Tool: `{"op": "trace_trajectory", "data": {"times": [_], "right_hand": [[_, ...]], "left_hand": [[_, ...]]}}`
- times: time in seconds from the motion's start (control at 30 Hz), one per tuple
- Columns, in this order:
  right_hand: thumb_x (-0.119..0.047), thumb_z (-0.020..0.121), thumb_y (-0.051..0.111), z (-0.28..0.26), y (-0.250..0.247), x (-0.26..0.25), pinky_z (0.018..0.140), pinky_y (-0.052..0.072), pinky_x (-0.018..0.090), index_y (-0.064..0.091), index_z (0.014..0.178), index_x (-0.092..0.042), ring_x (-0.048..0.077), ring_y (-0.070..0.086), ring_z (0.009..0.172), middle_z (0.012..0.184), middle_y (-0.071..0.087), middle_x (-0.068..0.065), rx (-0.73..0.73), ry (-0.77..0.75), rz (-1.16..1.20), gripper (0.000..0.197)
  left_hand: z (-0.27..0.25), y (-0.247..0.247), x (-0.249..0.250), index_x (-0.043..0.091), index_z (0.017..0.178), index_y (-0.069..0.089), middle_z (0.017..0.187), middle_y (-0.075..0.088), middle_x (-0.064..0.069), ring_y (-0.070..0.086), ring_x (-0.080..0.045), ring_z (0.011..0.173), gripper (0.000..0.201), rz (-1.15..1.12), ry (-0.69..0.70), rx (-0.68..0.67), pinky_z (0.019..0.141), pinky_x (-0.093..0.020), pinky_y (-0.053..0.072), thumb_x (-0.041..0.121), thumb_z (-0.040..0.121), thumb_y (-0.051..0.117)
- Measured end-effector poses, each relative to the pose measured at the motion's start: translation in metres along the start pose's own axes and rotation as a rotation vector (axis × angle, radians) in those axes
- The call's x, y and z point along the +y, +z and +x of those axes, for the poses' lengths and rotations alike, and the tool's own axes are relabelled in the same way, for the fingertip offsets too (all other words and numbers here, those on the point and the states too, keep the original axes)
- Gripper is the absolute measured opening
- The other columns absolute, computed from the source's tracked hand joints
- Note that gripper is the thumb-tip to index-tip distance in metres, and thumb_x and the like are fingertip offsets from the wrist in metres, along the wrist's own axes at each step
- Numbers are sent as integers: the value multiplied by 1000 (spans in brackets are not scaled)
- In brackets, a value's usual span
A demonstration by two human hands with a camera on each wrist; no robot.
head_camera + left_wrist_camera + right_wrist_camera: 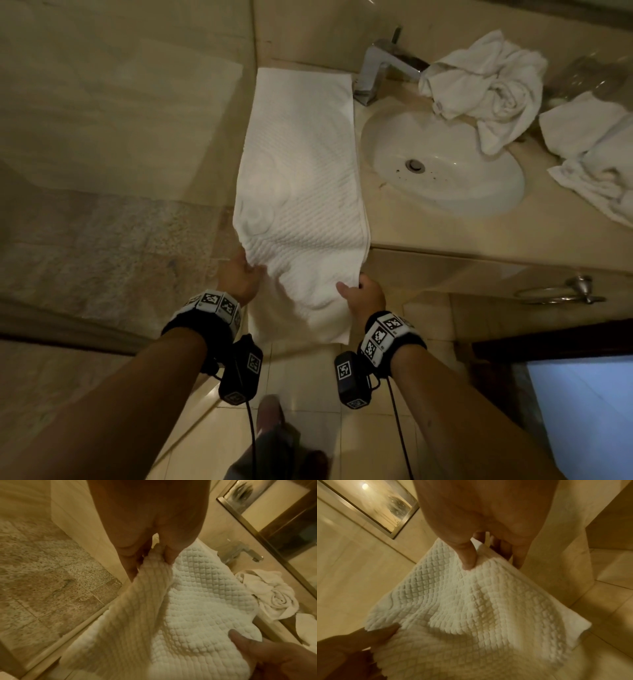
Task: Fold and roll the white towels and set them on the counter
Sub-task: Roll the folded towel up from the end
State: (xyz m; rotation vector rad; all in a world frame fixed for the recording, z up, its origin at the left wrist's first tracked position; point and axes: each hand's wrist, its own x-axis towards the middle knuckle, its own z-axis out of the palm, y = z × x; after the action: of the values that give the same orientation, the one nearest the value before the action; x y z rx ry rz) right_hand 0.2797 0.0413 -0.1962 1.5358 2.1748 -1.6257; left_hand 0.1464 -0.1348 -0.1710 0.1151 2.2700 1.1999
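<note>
A long white waffle-textured towel (301, 178) lies lengthwise on the counter (479, 233) left of the sink, its near end hanging over the front edge. My left hand (245, 274) pinches the towel's left edge near the counter's front, thumb on top. My right hand (359, 291) grips the right edge a little lower, thumb pressed on the cloth. The left wrist view shows the towel (197, 608) bunched between my left thumb and fingers (159, 555). In the right wrist view my right hand (489, 559) pinches the towel (471, 608).
A white oval sink (445, 161) with a chrome tap (383, 65) sits right of the towel. Crumpled white towels (489, 89) lie behind the sink, and more towels (596, 150) lie at far right. A towel ring (561, 291) hangs below the counter. Tiled floor lies underfoot.
</note>
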Motion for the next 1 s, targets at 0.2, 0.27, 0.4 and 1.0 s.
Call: {"op": "trace_trajectory", "data": {"times": [0.2, 0.27, 0.4, 1.0], "right_hand": [[-38, 101, 41, -15, -4, -15, 107, 35, 34, 33, 148, -14, 29, 41, 135, 149, 41, 8, -52, -114, -72, 54], [-41, 102, 37, -16, -6, -18, 109, 32, 35, 27, 151, -15, 29, 36, 138, 153, 35, 7, -76, -126, -106, 56], [-39, 103, 36, -20, -13, -21, 111, 28, 34, 22, 153, -15, 28, 31, 141, 156, 29, 6, -61, -133, -120, 57], [-28, 90, 49, 30, -21, -113, 71, 38, 30, 49, 113, -14, 22, 52, 83, 103, 58, 5, 166, -33, -372, 27]], "left_hand": [[-20, 0, 10, 10, 123, 47, 109, 60, -11, 62, -33, 97, 34, -272, -166, 25, 86, -52, 53, 27, 95, 55], [-23, 1, 12, 5, 106, 61, 103, 67, -12, 65, -28, 90, 24, -430, -322, -75, 86, -46, 54, 16, 86, 68], [-27, 1, 15, -2, 114, 63, 111, 66, -17, 65, -32, 97, 34, -242, -309, -90, 86, -41, 55, 8, 82, 70], [78, -24, 101, 28, 139, 42, 146, 36, -6, 34, -29, 133, 44, 833, 279, 56, 106, -40, 31, 38, 96, 41]]}}
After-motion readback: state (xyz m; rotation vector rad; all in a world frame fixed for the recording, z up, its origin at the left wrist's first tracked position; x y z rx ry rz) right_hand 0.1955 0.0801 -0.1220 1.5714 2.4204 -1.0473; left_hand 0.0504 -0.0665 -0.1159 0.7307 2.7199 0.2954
